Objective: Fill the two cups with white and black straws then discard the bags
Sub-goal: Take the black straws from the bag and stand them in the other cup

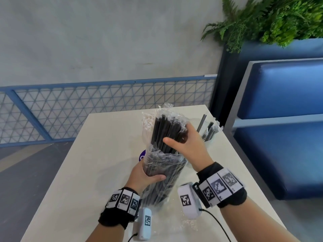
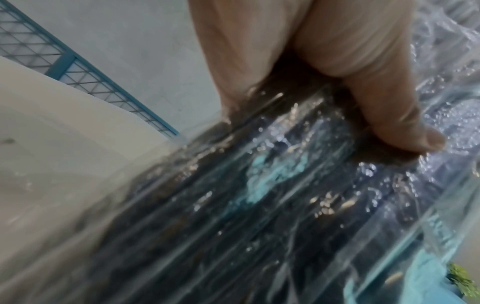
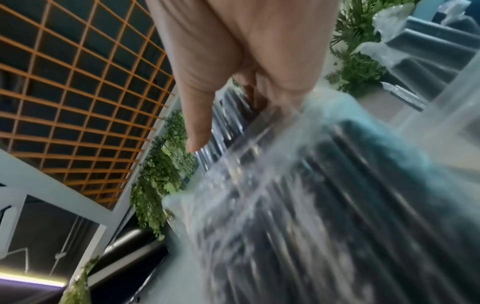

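— Over the table (image 1: pixel 97 154), what's held?
— Left hand (image 1: pixel 145 173) grips the bag of black straws (image 1: pixel 162 172), tilted; right hand (image 1: pixel 190 145) curls round black straws (image 1: pixel 166 131) at its mouth. Cup (image 1: pixel 208 137) just beside.

Café seating: blue padded bench (image 1: pixel 283 88); table (image 1: pixel 97 154); fern planter (image 1: pixel 272 20).

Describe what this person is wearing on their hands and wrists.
Both hands, left hand and right hand, are bare. Each wrist has a black band carrying white tags with square black codes, plus a white camera box with a black cable.
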`<state>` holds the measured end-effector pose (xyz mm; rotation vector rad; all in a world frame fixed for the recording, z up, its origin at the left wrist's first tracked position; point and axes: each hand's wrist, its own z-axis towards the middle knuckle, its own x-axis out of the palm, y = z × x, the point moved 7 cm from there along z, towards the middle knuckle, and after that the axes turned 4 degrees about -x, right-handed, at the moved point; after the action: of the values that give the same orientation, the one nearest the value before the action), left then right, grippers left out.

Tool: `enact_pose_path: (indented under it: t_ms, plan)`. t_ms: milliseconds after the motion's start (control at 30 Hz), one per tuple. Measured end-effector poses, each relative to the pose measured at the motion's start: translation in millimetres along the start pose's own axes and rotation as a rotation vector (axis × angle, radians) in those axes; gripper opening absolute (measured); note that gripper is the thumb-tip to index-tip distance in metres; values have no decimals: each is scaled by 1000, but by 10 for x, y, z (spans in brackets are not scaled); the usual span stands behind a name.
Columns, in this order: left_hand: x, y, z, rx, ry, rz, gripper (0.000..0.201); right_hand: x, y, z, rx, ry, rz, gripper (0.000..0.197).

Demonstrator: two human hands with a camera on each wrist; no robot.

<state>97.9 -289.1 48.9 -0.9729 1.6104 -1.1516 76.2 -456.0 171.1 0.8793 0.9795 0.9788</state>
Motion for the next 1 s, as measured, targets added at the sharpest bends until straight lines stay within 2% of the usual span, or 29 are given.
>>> enact_pose_path:
  t_ms: [67,200,267,367,500,600,633,700,733,800,867,1000]
  plan:
    - [14,-13,0,1,8,0,58,31,-39,-40,-9,-40,-12,68]
    - [59,-80,-9,13,13,23,62,-80,-9,-177,-114,-387,-100,64]
    - [63,-78,-8,8,0,15,63,-76,-33,-230,-124,-437,-100,60]
    - [48,-70,-1,6,-17,4,61,-63,-114,-203,-104,-381,-101,54]
    - [75,-81,2,17,9,14,62,-98,-56,-191,-238,-384,-243,55]
    - [62,-74,-3,12,4,-4,58,-240,-43,-168,-265,-433,-164,36]
    - [47,-70,-2,11,-2,-13,57,-260,-67,-134,-249,-375,-128,28]
    - [13,-63,0,14,-13,-31,54,-212,-141,-77,-173,-154,-63,21]
    - [-1,-59,4,16,-15,-36,54,-180,-172,-63,-142,-50,-75,22]
    - [-10,-48,20,17,-9,-35,53,-166,-188,-43,-146,52,-213,33]
    - [2,-40,35,12,6,-32,53,-183,-156,-3,-170,59,-311,35]
    - [28,-28,39,3,30,-19,54,-222,-74,118,-179,-30,-427,26]
